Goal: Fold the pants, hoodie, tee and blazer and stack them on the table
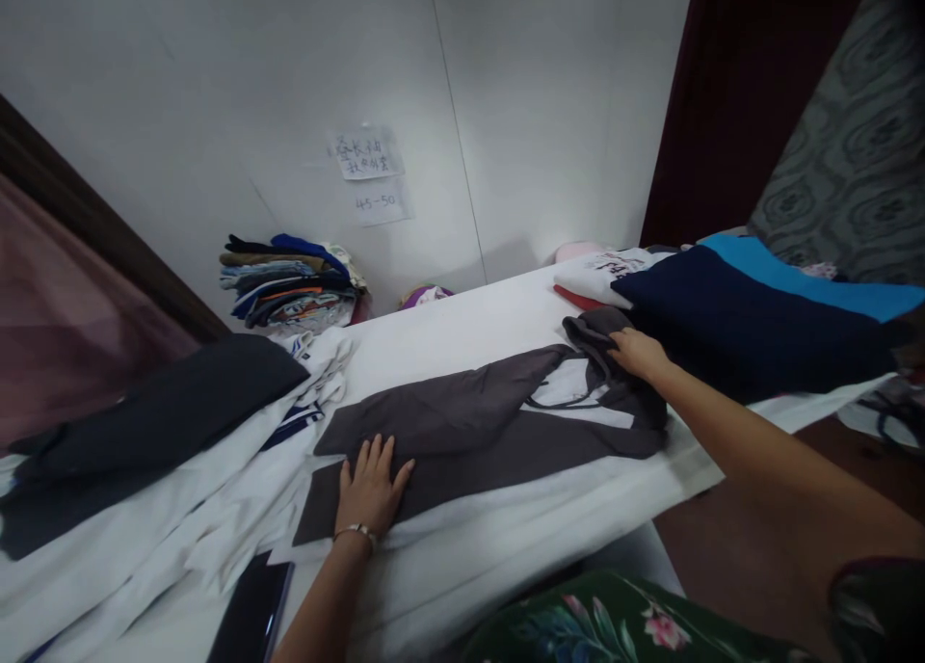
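Note:
A dark grey hooded jacket (448, 412) lies stretched lengthwise across the white table, its white lining showing near the neck. My left hand (370, 488) rests flat on its lower end at the left, fingers spread, a bracelet on the wrist. At the right end, my right hand (640, 352) pinches the edge of the bunched hood (603, 331). My right thumb and fingertips are partly hidden by the fabric.
Dark garments (180, 422) lie on white clothes at the left, with a phone (252, 610) near the front edge. A folded clothing stack (289, 282) stands by the wall. Navy clothing (723, 306) is piled at the right. Handwritten paper (366, 154) hangs on the wall.

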`<state>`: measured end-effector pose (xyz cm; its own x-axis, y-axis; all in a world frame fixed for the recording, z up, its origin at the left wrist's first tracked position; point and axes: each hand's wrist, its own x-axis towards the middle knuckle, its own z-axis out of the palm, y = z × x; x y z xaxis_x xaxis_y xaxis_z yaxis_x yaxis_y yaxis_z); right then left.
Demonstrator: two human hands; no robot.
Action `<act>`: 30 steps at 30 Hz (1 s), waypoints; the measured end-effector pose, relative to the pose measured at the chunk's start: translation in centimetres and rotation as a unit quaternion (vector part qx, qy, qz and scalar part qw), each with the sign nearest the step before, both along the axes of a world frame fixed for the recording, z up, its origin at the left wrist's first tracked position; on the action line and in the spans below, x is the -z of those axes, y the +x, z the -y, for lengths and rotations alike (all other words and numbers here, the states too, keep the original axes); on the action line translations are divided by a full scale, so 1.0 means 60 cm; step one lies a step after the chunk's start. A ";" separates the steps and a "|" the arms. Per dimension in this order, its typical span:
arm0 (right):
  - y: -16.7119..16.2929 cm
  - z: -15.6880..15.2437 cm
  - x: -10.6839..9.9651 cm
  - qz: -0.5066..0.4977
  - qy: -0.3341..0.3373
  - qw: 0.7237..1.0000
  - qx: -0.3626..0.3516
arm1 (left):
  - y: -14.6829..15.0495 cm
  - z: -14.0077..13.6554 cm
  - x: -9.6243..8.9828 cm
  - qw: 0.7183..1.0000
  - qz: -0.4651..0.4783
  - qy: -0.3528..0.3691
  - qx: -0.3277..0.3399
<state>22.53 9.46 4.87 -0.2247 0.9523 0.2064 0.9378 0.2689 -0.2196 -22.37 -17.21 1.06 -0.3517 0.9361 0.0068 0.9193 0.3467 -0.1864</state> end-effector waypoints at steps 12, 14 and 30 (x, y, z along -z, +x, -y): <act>-0.091 0.073 -0.165 -0.506 0.012 0.860 -0.062 | -0.003 0.002 0.007 0.998 0.033 0.055 0.014; -0.131 0.128 -0.163 -0.473 -0.024 0.862 -0.181 | 0.001 0.000 0.003 0.995 0.059 0.078 0.011; -0.048 0.199 0.019 -0.360 0.061 0.917 -0.159 | 0.148 -0.101 -0.040 0.837 0.484 0.254 0.010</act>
